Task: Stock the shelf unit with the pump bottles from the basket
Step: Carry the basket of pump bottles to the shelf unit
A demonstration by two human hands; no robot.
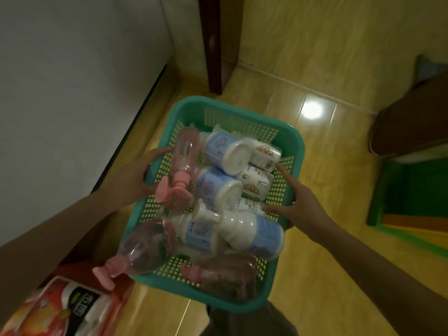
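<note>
- Left hand (131, 180) is gripping the left rim of the teal perforated plastic basket (286, 141), fingers curled round it.
- Right hand (294, 207) is holding the right rim, fingers spread.
- Clear pink and white-blue pump bottles (218, 187) are lying jumbled inside the basket, above the yellow tiled floor (315, 275).

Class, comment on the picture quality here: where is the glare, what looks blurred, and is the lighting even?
Head view: a bright lamp reflection glares off the glossy floor; lighting is dim and yellowish; the clear pink bottles near the basket look smeared; wide-angle lens bends the wall edge.
</note>
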